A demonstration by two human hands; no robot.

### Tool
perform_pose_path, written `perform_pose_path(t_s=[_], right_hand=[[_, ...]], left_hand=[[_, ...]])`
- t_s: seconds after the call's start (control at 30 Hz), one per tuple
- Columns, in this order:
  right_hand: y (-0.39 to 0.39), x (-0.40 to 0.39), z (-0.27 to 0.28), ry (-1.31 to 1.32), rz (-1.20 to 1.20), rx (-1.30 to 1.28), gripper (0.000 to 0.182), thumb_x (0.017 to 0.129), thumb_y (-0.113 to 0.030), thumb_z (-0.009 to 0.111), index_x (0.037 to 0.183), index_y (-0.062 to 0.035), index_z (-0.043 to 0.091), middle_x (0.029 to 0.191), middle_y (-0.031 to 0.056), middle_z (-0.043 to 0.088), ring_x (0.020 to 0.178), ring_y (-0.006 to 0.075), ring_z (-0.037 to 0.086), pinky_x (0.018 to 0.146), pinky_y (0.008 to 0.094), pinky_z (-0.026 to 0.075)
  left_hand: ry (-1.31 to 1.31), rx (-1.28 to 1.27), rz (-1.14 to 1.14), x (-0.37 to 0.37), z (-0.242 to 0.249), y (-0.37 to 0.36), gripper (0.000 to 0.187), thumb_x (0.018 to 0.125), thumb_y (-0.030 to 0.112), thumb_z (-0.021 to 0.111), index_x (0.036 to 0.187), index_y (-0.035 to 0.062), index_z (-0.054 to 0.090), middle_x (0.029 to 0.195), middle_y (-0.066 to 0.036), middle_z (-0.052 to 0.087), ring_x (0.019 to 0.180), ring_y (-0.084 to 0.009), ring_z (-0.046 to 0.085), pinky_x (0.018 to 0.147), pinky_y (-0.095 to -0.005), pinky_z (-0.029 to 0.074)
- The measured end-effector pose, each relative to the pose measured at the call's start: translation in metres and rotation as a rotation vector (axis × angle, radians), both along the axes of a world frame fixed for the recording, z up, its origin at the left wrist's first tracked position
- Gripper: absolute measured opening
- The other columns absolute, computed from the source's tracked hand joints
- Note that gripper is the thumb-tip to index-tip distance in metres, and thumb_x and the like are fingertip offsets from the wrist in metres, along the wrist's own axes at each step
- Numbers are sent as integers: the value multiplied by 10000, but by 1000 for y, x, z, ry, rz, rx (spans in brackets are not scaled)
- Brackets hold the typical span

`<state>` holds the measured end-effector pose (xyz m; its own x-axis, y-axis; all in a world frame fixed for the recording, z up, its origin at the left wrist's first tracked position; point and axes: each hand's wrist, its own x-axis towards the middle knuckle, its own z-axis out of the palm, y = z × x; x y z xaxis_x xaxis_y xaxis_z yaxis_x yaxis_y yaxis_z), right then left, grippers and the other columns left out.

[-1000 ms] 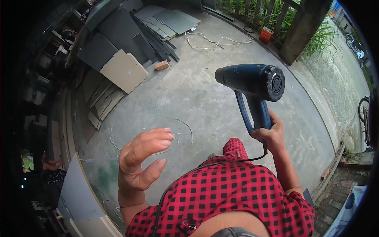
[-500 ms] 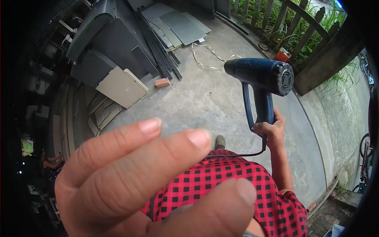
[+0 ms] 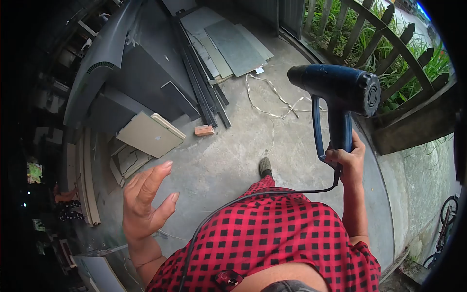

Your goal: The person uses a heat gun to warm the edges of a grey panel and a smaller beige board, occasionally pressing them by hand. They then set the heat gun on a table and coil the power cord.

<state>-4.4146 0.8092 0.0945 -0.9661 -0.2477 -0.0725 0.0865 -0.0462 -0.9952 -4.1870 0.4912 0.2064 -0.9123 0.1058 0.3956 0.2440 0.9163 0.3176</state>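
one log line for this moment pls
right hand: grips heat gun handle | left hand: open, empty | cord: across red shirt

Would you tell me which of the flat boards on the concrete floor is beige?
The beige rounded-corner board near the small brick; the other boards are grey.

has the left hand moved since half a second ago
Yes. The left hand has dropped back from close to the camera, now open and empty, low over the concrete floor.
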Motion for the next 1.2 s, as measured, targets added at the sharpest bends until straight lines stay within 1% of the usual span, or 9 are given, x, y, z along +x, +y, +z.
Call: perform_pose_path(t_s=[0.1, 0.33, 0.43, 0.5, 0.53, 0.6, 0.8, 0.9, 1.2], right_hand=[[-41, -60, 13, -37, -12, 26, 548, 522, -51, 675, 1054, 50, 588, 691, 50, 559, 547, 135, 569, 553, 277, 505], [-132, -175, 23, -45, 114, -19, 503, 526, -41, 671, 1015, 41, 586, 705, 47, 560, 552, 137, 568, 555, 267, 500], [-177, -225, 34, -30, 181, -21, 516, 520, -48, 677, 1022, 34, 591, 704, 43, 560, 568, 132, 566, 563, 263, 492], [-209, -260, 39, -11, 238, -17, 529, 516, -50, 681, 1031, 31, 594, 703, 41, 561, 574, 130, 565, 566, 264, 490], [-227, -276, 42, 14, 283, -30, 547, 511, -55, 688, 1043, 30, 595, 703, 38, 564, 579, 127, 563, 574, 263, 486], [-261, -313, 44, 47, 358, -49, 566, 506, -60, 694, 1056, 30, 597, 704, 34, 566, 583, 125, 562, 582, 261, 483], [-384, -420, 66, 98, 655, -180, 600, 492, -17, 712, 1084, 9, 613, 764, 5, 585, 674, 96, 558, 641, 236, 462], [-446, -461, 77, 89, 851, -211, 651, 511, -4, 722, 1149, 4, 592, 836, 4, 602, 704, 88, 558, 678, 238, 468], [-611, -478, 124, 165, 1435, -299, 755, 552, 10, 773, 1267, -17, 534, 922, 13, 609, 762, 88, 579, 744, 247, 475]], left_hand=[[-290, 13, 276, -57, -20, -40, 660, 691, 92, 683, 1322, 52, 490, 1115, -186, 619, 1014, -348, 597, 882, -374, 453], [-433, 115, 314, -153, -29, -111, 660, 687, 149, 714, 1310, 73, 508, 1183, -157, 597, 1117, -364, 545, 961, -398, 408], [-224, -49, 368, -182, -28, -142, 656, 693, 144, 717, 1311, 78, 508, 1306, -168, 511, 1256, -404, 428, 1024, -457, 351], [56, -270, 650, -203, -25, -158, 652, 704, 138, 717, 1317, 81, 502, 1419, -180, 382, 1361, -439, 256, 1073, -524, 262], [59, -274, 673, -213, -26, -169, 652, 704, 138, 717, 1317, 81, 502, 1419, -180, 382, 1361, -439, 256, 1073, -524, 262], [317, -372, 992, -234, -28, -192, 694, 719, 215, 728, 1356, 120, 470, 1479, -197, 240, 1391, -455, 129, 1057, -599, 220], [527, -279, 1450, -297, -38, -267, 860, 747, 179, 725, 1477, 153, 271, 1530, -213, 124, 1416, -427, 61, 1107, -556, 134], [523, -314, 1568, -317, -41, -289, 911, 741, 237, 740, 1488, 142, 227, 1533, -234, 92, 1418, -426, 43, 1109, -559, 112], [616, -451, 1854, -338, -53, -325, 995, 764, 389, 730, 1488, 56, 135, 1531, -251, 50, 1415, -448, -21, 1094, -615, 68]])
